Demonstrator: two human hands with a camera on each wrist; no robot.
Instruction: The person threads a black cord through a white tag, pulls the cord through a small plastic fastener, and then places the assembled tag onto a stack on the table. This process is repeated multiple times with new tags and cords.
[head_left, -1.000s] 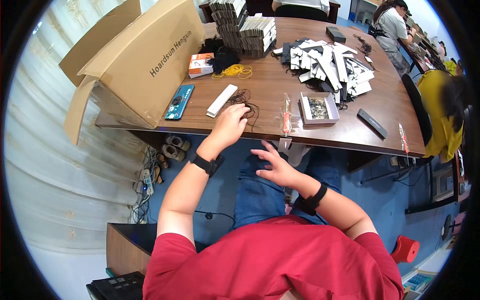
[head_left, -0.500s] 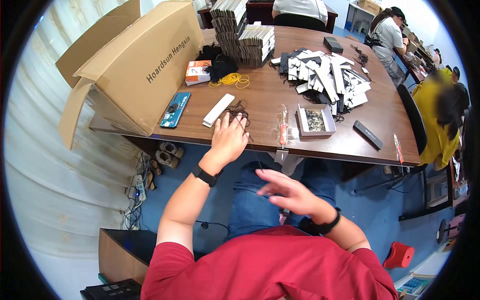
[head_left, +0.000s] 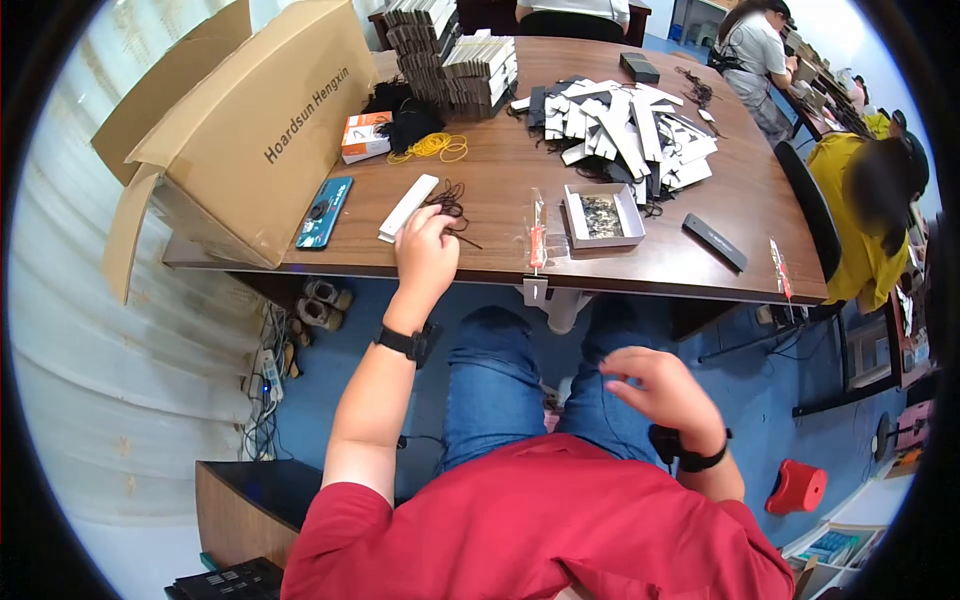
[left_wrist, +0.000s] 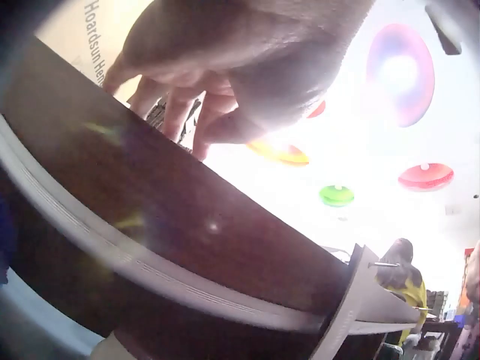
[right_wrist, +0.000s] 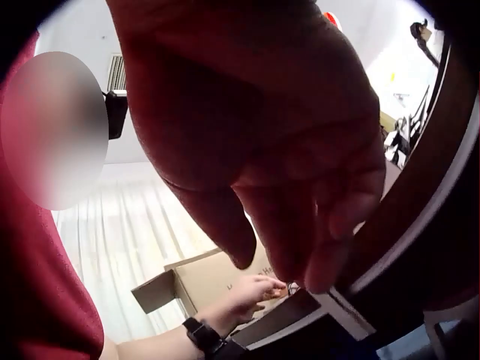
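In the head view, my left hand (head_left: 428, 255) is at the table's front edge, with loosely bent fingertips beside a small tangle of black cords (head_left: 452, 200). A long narrow white box (head_left: 408, 208) lies just left of those fingertips. My right hand (head_left: 660, 390) is raised over my lap, right of the knees. A thin black cord (head_left: 604, 400) hangs from its fingertips. In the right wrist view the fingers are bent and the thumb is apart from them; the cord does not show there.
An open carton (head_left: 270, 150) and a blue phone-like item (head_left: 324, 213) stand left. Yellow bands (head_left: 430, 148) lie near stacked strips (head_left: 480, 72). A pile of white and black pieces (head_left: 625, 135), a small open box (head_left: 630, 228) of tiny parts and a black bar (head_left: 714, 243) are right.
My right hand has moved right and back from the table edge, drawing a thin cord away from the tangle. My left hand first reached onto the cords, then shifted slightly toward the white box.
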